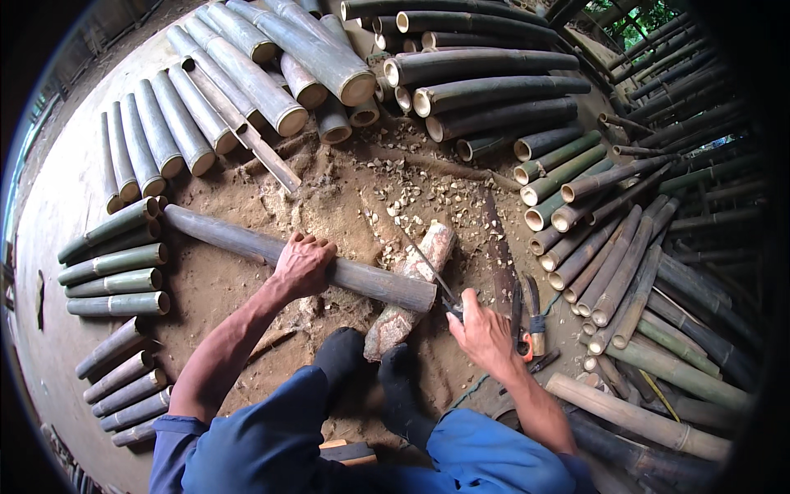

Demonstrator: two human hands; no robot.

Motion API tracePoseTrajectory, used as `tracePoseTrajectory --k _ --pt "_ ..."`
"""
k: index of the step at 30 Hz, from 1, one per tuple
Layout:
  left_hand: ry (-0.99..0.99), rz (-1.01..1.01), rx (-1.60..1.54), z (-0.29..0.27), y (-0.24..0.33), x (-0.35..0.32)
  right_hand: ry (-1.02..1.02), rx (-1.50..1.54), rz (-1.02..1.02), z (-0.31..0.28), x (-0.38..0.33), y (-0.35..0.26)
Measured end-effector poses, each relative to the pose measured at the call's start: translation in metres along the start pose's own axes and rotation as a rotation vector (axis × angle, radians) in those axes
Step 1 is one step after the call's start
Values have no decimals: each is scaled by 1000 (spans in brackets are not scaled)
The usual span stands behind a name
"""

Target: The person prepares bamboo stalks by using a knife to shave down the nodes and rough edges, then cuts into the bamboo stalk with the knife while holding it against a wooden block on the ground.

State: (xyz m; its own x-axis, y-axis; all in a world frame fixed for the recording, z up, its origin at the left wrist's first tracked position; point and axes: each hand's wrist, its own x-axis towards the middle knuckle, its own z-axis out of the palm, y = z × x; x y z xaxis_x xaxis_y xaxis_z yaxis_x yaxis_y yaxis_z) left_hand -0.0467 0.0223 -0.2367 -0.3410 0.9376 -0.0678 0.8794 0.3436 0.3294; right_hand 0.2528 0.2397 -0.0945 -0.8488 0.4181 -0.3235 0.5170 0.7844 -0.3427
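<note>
My left hand [304, 265] presses down on a long dark bamboo pole [222, 235], fingers wrapped over its top. The pole lies slanted, its right part resting across a short, rough-barked log [391, 329]. In my right hand [485, 336] is the dark handle of a handsaw [426, 262]. Its narrow blade points up and away to the left, just beyond the pole's cut right end. From this angle I cannot tell whether blade and pole touch. My dark-covered feet [401, 383] are on the near side of the log.
Cut bamboo lengths [152, 136] ring the ground at left and back, with dark poles [502, 95] stacked at the far right. More bamboo [634, 280] is piled at right. Pale chips [411, 193] litter the soil. A wooden-handled blade [536, 321] lies near my right hand.
</note>
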Motion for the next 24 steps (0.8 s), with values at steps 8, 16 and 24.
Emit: tracePoseTrajectory --k 8,16,24 --pt "164 46 17 14 2 -7 -91 -187 51 32 3 47" --pt "358 47 87 19 7 -22 305 221 -327 16 -2 3" --pt "356 42 93 26 9 -20 74 117 -138 -19 1 -27"
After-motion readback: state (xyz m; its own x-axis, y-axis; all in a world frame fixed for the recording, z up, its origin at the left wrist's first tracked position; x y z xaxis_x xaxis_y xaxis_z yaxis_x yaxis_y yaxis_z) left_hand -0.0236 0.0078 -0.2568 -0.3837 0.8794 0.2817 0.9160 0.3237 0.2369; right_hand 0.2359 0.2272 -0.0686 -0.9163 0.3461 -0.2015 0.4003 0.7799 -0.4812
